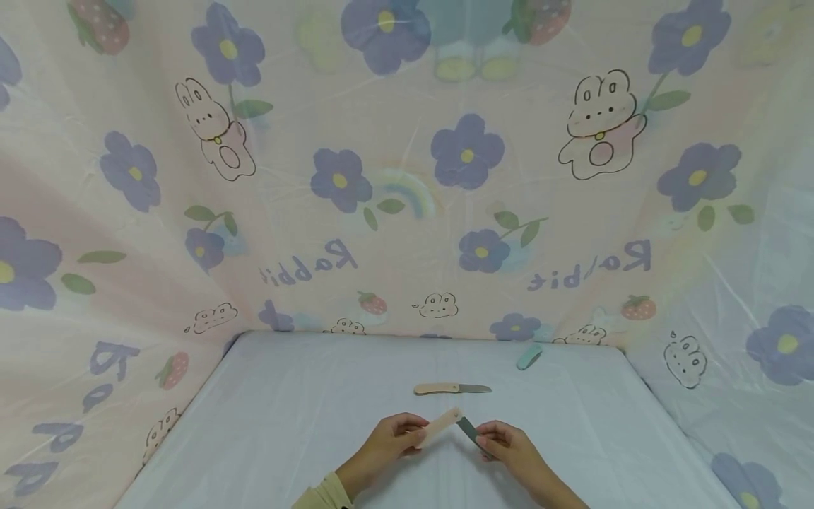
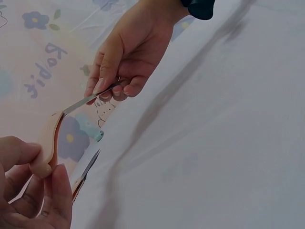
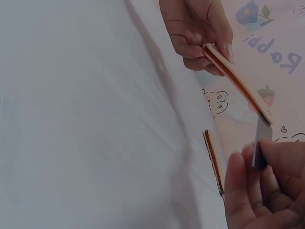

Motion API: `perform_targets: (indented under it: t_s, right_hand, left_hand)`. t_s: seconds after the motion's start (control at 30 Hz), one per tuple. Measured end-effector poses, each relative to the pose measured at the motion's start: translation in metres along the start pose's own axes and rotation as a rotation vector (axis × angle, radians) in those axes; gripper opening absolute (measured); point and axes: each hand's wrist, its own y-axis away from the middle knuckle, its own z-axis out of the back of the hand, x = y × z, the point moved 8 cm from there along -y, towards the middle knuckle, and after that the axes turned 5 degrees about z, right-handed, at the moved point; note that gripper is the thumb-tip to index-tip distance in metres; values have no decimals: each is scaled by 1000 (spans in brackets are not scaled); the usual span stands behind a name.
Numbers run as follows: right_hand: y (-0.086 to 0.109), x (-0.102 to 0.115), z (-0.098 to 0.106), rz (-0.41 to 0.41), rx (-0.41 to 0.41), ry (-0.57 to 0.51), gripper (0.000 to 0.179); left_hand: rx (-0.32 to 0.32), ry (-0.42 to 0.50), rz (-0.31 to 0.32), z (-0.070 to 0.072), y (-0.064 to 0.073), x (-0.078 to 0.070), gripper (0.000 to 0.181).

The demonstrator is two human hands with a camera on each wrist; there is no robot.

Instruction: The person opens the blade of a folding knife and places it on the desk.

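Note:
Both hands share one folding knife (image 1: 443, 423), held over the table with its blade partly swung out at an angle. My left hand (image 1: 397, 436) grips the end of the pale peach handle (image 3: 238, 82). Between the thumb and fingers of my right hand (image 1: 511, 444) is the grey blade (image 2: 80, 103), pinched near its tip. The handle's slot shows orange-brown in the right wrist view. Beyond the hands lies a second folding knife (image 1: 439, 388), its blade straight out to the right and its handle tan.
A small mint-green object (image 1: 529, 357) lies near the back right of the white table (image 1: 305, 396). Curtains (image 1: 407, 233) printed with flowers and rabbits rise at the back and both sides.

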Motion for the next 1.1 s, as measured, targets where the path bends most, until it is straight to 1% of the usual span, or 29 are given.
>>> perform_targets:
  t_s: [0.23,0.67,0.87,1.1]
  right_hand:
    - [2,0,5,4,9,30,37]
    - [8,5,12,27,56,50,34]
    - [9,6,16,14,57,48,36]
    - [12,5,19,7,81,62,38]
  left_hand:
    - [29,-16,-12,3,1,-2,30]
    - [109,-111,-28,3,5,-9,28]
    - [138,-139,-7,1,6,-12,24]
    - [150,-193,47,0,7,-12,21]
